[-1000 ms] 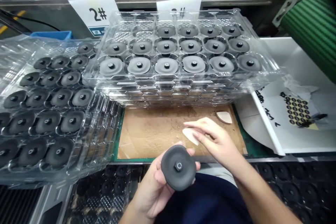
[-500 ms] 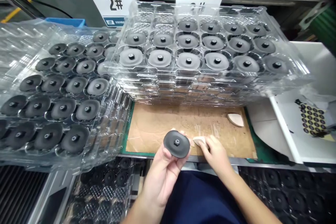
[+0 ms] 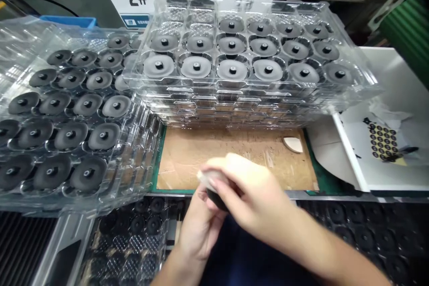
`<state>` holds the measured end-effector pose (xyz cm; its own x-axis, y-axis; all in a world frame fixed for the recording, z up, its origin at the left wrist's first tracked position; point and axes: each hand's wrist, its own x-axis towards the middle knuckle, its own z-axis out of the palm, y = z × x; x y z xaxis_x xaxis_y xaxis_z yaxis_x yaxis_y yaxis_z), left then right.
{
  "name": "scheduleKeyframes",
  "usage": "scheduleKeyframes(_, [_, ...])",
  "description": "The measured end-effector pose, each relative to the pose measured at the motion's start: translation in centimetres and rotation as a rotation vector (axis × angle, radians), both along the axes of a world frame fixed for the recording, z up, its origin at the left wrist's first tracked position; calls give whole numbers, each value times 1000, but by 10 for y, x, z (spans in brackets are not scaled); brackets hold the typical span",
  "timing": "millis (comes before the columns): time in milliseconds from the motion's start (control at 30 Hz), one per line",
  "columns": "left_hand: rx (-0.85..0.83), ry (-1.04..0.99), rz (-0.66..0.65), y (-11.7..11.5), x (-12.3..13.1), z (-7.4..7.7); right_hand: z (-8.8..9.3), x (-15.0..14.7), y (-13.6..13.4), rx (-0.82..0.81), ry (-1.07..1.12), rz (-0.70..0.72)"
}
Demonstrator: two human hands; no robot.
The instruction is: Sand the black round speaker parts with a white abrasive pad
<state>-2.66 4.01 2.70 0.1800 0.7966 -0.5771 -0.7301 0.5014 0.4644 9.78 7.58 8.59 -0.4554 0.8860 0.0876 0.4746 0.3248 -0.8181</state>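
Observation:
My left hand (image 3: 197, 232) holds a dark grey rubber disc (image 3: 216, 199) low in front of me, and most of the disc is hidden behind my right hand (image 3: 250, 192). That right hand lies over the disc and pinches a pale wedge-shaped pad (image 3: 205, 179) against its edge. I cannot tell exactly how the pad touches the disc. A second pale pad (image 3: 292, 144) lies apart on the brown cardboard sheet (image 3: 234, 156), at the sheet's far right.
Stacked clear plastic trays (image 3: 234, 98) hold rows of grey discs behind the cardboard, and another stack (image 3: 140, 143) stands to the left. A white box (image 3: 351, 156) at right holds a sheet of small black dots. Dark discs lie in trays below the bench edge.
My right hand has moved left from the board onto the disc, carrying the pale pad. The disc has turned edge-on and dropped lower in my left hand.

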Motion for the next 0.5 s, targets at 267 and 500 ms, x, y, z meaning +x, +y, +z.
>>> scheduleKeyframes(267, [16, 1, -23, 3, 0, 7, 5, 9, -6, -99, 78, 47])
scheduleKeyframes(500, [84, -72, -77, 5, 8, 11, 7, 30, -16, -80, 116, 89])
